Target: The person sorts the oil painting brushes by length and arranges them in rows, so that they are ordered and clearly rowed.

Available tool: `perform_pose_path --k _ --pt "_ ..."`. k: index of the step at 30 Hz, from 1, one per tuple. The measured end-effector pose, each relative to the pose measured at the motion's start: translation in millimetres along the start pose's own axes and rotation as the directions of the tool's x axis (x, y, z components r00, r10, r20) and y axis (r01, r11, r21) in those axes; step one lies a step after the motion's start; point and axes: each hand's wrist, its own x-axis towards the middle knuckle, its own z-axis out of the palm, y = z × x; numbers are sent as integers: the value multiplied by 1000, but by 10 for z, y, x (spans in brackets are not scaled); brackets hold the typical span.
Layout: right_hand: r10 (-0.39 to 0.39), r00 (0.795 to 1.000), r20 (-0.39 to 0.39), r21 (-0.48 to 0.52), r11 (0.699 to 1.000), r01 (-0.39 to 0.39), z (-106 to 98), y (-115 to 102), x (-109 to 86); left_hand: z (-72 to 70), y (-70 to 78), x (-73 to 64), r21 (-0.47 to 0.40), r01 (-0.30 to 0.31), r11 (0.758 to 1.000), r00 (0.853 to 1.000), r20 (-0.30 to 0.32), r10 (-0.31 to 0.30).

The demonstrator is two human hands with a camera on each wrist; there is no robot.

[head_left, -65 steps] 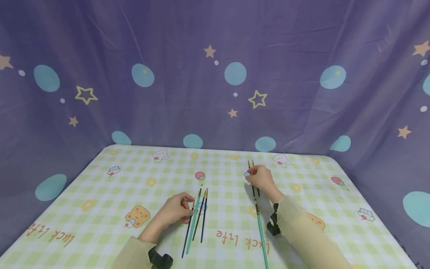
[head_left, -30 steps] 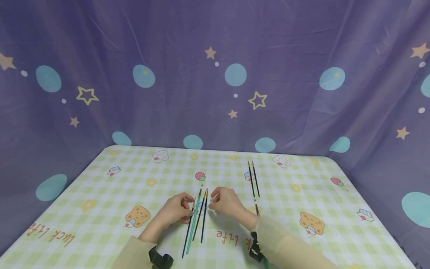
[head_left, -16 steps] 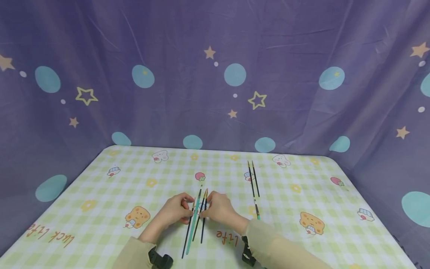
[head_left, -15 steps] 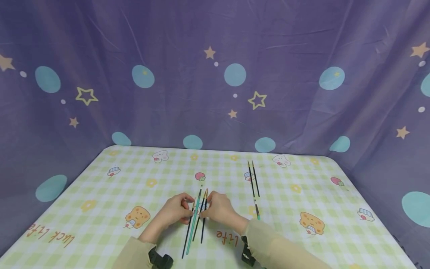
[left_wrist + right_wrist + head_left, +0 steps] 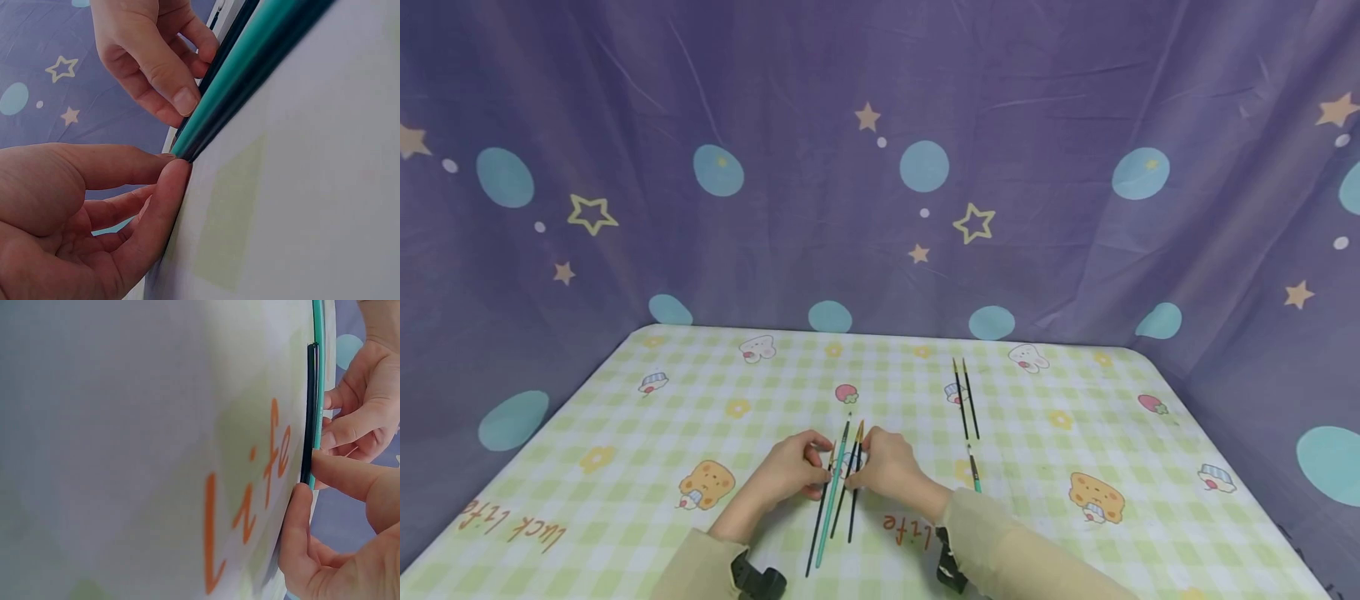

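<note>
In the head view a loose group of slim paintbrushes lies on the table, bristles pointing away. My left hand (image 5: 790, 467) pinches the leftmost black paintbrush (image 5: 816, 533) between thumb and fingertip, low against the tabletop. Just right of it runs a teal paintbrush (image 5: 826, 525). From the other side, my right hand (image 5: 889, 467) pinches the two black paintbrushes (image 5: 852, 517) with thumb and index finger, below their golden tips. In the right wrist view, their dark handles (image 5: 310, 412) sit beside the teal one. The two hands face each other closely across the group.
Two more black paintbrushes (image 5: 966, 400) lie side by side toward the back right. Another teal-handled paintbrush (image 5: 974, 468) is below them, mostly hidden by the right sleeve (image 5: 1015, 542). A checked cloth (image 5: 662, 433) covers the table; a purple curtain (image 5: 805, 233) hangs behind.
My right hand has left the black pair at back right, come left and nearer, and taken hold of the two black paintbrushes in the middle group. My left hand stays put.
</note>
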Motion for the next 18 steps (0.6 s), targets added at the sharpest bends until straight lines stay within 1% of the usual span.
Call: perform_pose_path --k 8,18 --pt "-7 1000 2 -4 1000 7 -13 -15 -20 4 -6 -4 -17 8 1000 1000 0 -8" --pt "20 1000 10 7 1000 -20 -9 -2 11 2 -17 12 -21 9 1000 1000 0 -9"
